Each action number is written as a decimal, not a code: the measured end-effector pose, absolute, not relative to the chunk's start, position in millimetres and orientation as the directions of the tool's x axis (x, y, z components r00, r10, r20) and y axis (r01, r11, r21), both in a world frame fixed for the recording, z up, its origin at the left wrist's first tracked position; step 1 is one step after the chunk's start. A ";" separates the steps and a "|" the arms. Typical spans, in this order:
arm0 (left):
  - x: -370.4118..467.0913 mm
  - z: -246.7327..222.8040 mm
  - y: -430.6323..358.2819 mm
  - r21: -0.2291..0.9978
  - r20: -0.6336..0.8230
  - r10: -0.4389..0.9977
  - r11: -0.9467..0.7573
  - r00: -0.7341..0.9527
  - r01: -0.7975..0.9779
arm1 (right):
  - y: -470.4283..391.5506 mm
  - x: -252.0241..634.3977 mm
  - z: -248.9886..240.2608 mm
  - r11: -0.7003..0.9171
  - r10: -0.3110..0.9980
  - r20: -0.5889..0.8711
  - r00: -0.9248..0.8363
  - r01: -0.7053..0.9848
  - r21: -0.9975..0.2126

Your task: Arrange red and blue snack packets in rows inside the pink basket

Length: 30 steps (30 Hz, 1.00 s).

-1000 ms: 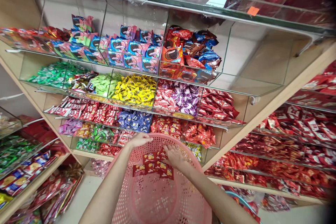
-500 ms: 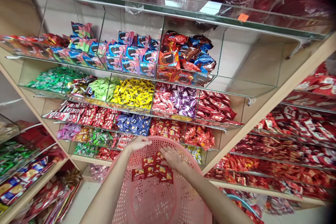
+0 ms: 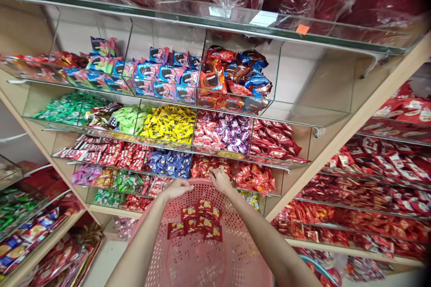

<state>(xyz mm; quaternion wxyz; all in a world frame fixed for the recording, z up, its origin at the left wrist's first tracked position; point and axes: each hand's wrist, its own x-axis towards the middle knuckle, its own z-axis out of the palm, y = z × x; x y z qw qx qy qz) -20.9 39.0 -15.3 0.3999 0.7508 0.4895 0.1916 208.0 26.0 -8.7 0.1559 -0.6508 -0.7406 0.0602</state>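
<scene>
My left hand (image 3: 178, 187) grips the far left rim of a pink perforated plastic basket (image 3: 158, 251), its fingers partly hidden at the edge. Several small red packets with an orange fruit print (image 3: 197, 219) lie together on the basket's sloping inside. My right hand (image 3: 221, 182) is over the basket's far rim, its fingers partly spread at the front of a shelf bin of red wrapped packets (image 3: 205, 166). No packet shows in its fingers.
Glass-divided shelves hold yellow sweets (image 3: 168, 123), purple-and-white sweets (image 3: 235, 130), blue packets (image 3: 170, 161) and cookie packs (image 3: 171, 74). A wooden shelf side (image 3: 350, 130) slants at right, with racks of red packets (image 3: 377, 157) beyond. Glass edges jut above my hands.
My right hand has moved out of the basket, up and away from the packets inside, to the shelf bin beyond the rim. My left hand stays on the rim.
</scene>
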 end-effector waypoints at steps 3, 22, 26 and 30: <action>-21.1 -15.9 38.8 0.776 -0.095 0.892 -0.211 0.442 0.594 | 24.3 206.8 -13.1 0.086 0.984 0.173 -0.040 0.959 -0.269; -23.3 -18.2 39.8 0.766 -0.098 0.894 -0.212 0.437 0.606 | 45.7 219.0 -25.0 0.076 0.993 0.119 0.027 0.622 -0.779; -23.7 -21.9 41.4 0.767 -0.091 0.888 -0.226 0.450 0.600 | 47.0 218.0 -27.9 0.099 0.986 0.152 0.061 0.517 -0.850; -23.3 -21.1 40.6 0.774 -0.085 0.882 -0.235 0.464 0.589 | 49.3 220.2 -21.7 0.107 0.973 0.181 0.145 0.411 -0.905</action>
